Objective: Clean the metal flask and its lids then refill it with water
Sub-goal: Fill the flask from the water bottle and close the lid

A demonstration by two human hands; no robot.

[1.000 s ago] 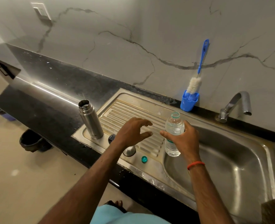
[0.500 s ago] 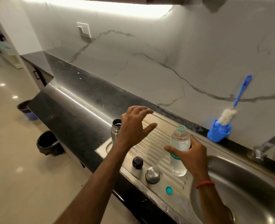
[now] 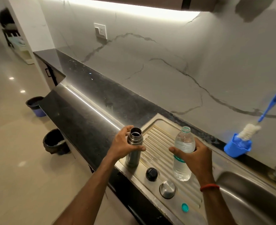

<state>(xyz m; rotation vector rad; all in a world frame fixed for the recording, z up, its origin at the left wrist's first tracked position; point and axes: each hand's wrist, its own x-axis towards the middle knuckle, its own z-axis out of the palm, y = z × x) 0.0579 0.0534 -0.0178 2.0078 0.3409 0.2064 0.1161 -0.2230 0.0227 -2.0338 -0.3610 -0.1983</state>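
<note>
On the draining board's (image 3: 160, 138) left end the open metal flask (image 3: 132, 158) stands upright, your left hand (image 3: 123, 146) wrapped around it. Your right hand (image 3: 199, 158) clasps the uncapped water bottle (image 3: 183, 143) over the board's middle; I can't tell whether its base touches. Along the board's near edge lie the steel lid (image 3: 167, 189), black lid (image 3: 151, 174) and teal cap (image 3: 184, 207).

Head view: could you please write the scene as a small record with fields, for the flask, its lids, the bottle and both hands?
flask: metal flask, upright on the drainboard, mouth open
left: left hand grips the flask below its neck
right: right hand holds the plastic water bottle, upright, uncapped, water inside
lids: black stopper and steel cap lie on the drainboard, off the flask
cap: teal bottle cap, near the drainboard's front edge
brush: bottle brush in blue holder, by the wall
</note>
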